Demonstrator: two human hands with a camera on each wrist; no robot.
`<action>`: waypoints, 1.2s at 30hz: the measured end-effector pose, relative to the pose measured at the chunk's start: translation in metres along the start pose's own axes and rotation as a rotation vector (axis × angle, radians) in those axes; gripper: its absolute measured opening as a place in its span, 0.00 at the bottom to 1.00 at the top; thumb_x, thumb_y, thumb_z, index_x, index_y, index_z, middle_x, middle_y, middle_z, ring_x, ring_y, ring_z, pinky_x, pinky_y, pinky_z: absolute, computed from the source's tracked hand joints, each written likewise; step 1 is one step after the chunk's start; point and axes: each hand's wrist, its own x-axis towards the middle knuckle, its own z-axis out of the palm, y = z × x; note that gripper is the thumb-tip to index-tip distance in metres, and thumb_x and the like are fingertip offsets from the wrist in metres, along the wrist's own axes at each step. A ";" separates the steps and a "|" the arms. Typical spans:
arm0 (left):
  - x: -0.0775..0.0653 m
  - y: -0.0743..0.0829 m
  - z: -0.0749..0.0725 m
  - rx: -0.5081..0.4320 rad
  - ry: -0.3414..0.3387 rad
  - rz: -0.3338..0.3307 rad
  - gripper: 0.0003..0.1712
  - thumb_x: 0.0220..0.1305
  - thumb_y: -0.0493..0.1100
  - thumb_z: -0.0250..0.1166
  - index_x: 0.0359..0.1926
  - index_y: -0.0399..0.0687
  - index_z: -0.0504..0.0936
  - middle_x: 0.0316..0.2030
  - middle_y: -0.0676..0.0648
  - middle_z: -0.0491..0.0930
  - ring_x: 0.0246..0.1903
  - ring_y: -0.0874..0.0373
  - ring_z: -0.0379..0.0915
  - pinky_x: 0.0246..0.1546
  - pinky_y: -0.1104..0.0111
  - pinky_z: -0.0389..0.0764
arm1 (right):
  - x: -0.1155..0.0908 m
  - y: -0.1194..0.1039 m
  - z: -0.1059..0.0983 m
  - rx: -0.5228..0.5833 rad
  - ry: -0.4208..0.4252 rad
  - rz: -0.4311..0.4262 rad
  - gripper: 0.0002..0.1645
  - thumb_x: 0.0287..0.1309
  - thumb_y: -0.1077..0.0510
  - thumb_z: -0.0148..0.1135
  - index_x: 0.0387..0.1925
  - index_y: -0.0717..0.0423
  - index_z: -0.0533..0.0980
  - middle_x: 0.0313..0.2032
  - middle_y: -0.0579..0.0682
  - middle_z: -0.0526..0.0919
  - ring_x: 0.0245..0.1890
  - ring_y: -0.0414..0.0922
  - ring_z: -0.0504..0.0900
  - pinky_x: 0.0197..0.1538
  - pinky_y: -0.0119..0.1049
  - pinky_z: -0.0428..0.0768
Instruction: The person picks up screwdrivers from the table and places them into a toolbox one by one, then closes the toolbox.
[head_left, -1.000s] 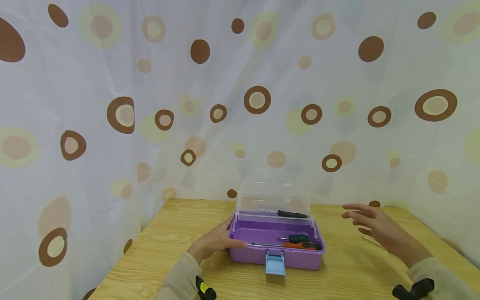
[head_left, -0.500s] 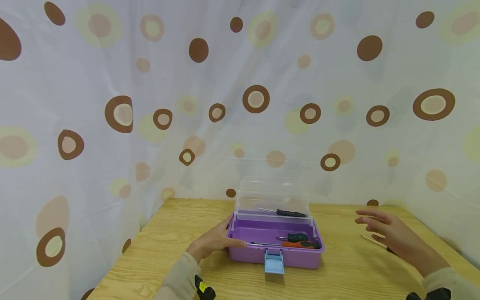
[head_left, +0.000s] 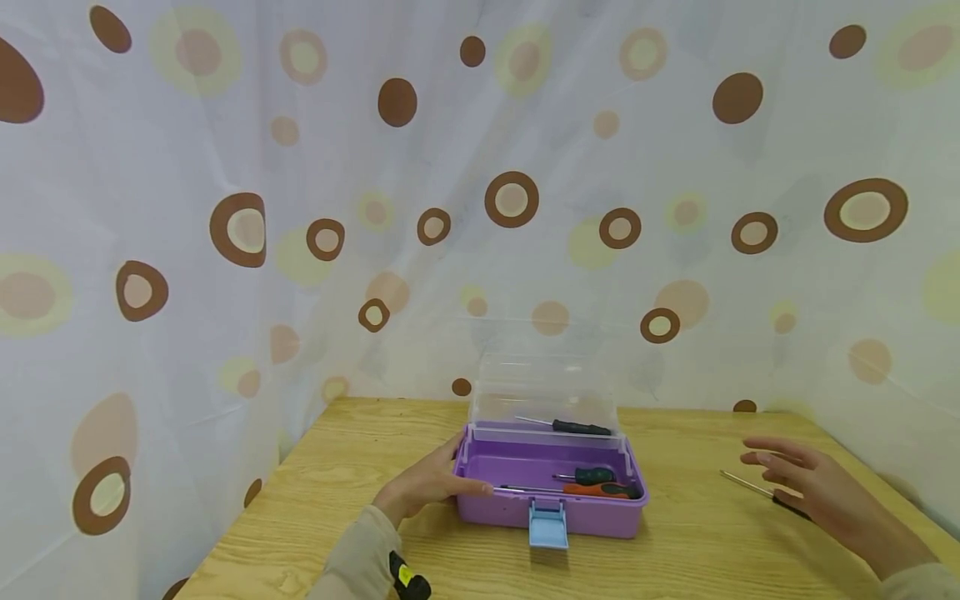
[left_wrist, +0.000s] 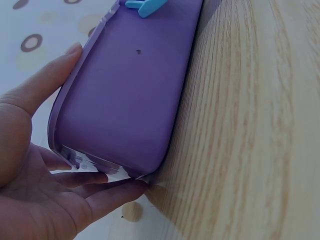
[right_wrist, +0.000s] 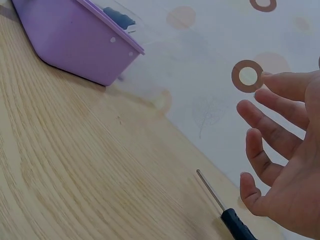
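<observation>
Below the loosely spread fingers of the right hand, by which nothing was held, a black-handled screwdriver was seen on the wooden table. Between the thumb and fingers of the left hand, the left end of a purple toolbox was gripped. The loose screwdriver might be rolled away, it was judged, if brushed by fingertips lowered off-centre; if the toolbox were tugged, the orange-handled screwdriver inside could be jostled.

Your head view is bright, its light diffuse, with soft shadows on the wooden table under the purple box and your right hand; the patterned cloth looks stretched toward the edges. Both your wrist views look dimmer and cooler.
</observation>
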 end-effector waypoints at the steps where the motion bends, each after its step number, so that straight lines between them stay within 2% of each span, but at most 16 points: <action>1: 0.000 0.000 0.000 -0.001 0.001 -0.003 0.64 0.60 0.45 0.77 0.84 0.46 0.42 0.77 0.36 0.56 0.69 0.38 0.61 0.69 0.41 0.62 | -0.002 0.002 -0.001 0.004 0.015 0.006 0.23 0.84 0.55 0.42 0.70 0.38 0.73 0.56 0.30 0.81 0.50 0.38 0.74 0.49 0.32 0.80; 6: 0.000 0.001 0.001 -0.002 -0.001 -0.008 0.64 0.60 0.45 0.77 0.84 0.46 0.42 0.76 0.35 0.57 0.68 0.38 0.63 0.68 0.41 0.64 | -0.013 0.012 -0.009 0.025 0.081 0.003 0.22 0.84 0.57 0.42 0.66 0.36 0.77 0.54 0.29 0.82 0.49 0.35 0.75 0.46 0.28 0.80; 12: 0.000 0.001 0.001 0.003 -0.003 -0.005 0.65 0.60 0.45 0.78 0.84 0.45 0.41 0.77 0.35 0.56 0.69 0.38 0.62 0.68 0.41 0.64 | -0.024 0.021 -0.017 0.022 0.130 -0.001 0.23 0.83 0.58 0.43 0.66 0.39 0.77 0.52 0.28 0.83 0.48 0.33 0.74 0.43 0.27 0.79; 18: 0.000 0.000 0.000 -0.003 -0.003 0.001 0.65 0.60 0.45 0.78 0.84 0.45 0.42 0.77 0.36 0.56 0.69 0.38 0.61 0.69 0.41 0.63 | -0.029 0.025 -0.023 -0.023 0.155 0.021 0.22 0.83 0.58 0.44 0.67 0.38 0.77 0.52 0.28 0.82 0.47 0.28 0.74 0.40 0.27 0.77; 23: 0.000 0.001 0.001 -0.013 -0.003 0.002 0.65 0.60 0.44 0.78 0.83 0.44 0.41 0.76 0.35 0.56 0.69 0.38 0.62 0.68 0.41 0.64 | -0.031 0.029 -0.026 -0.090 0.166 0.025 0.21 0.83 0.57 0.46 0.68 0.43 0.76 0.51 0.25 0.81 0.49 0.22 0.74 0.39 0.28 0.76; 26: -0.001 0.002 0.001 -0.014 -0.005 0.001 0.64 0.60 0.44 0.77 0.83 0.44 0.41 0.77 0.35 0.56 0.69 0.38 0.62 0.68 0.41 0.64 | -0.031 0.031 -0.027 -0.099 0.185 0.048 0.20 0.82 0.56 0.49 0.66 0.43 0.77 0.50 0.23 0.81 0.49 0.21 0.75 0.40 0.28 0.78; 31: -0.001 0.001 0.000 -0.009 -0.006 0.004 0.64 0.61 0.44 0.77 0.83 0.44 0.41 0.77 0.35 0.55 0.69 0.39 0.61 0.69 0.42 0.63 | -0.033 0.032 -0.028 -0.171 0.217 0.109 0.17 0.81 0.50 0.52 0.63 0.33 0.79 0.48 0.18 0.77 0.46 0.18 0.72 0.44 0.38 0.80; 32: -0.001 0.001 0.000 -0.007 -0.007 0.006 0.64 0.61 0.44 0.77 0.83 0.44 0.41 0.77 0.35 0.55 0.69 0.39 0.61 0.69 0.42 0.62 | -0.033 0.032 -0.029 -0.195 0.224 0.117 0.18 0.80 0.49 0.52 0.64 0.35 0.78 0.48 0.17 0.76 0.46 0.18 0.71 0.47 0.43 0.81; 34: -0.001 0.001 0.000 -0.004 -0.010 0.009 0.64 0.61 0.45 0.77 0.83 0.44 0.41 0.77 0.35 0.55 0.70 0.39 0.61 0.70 0.42 0.62 | -0.033 0.032 -0.029 -0.241 0.239 0.144 0.20 0.79 0.46 0.53 0.66 0.40 0.76 0.48 0.19 0.76 0.53 0.30 0.76 0.51 0.55 0.79; 36: 0.000 0.001 0.000 -0.002 -0.013 0.015 0.64 0.61 0.45 0.77 0.83 0.44 0.41 0.77 0.35 0.55 0.70 0.39 0.61 0.70 0.42 0.62 | -0.033 0.032 -0.029 -0.271 0.253 0.173 0.27 0.78 0.43 0.54 0.70 0.50 0.73 0.53 0.30 0.80 0.61 0.49 0.75 0.53 0.67 0.75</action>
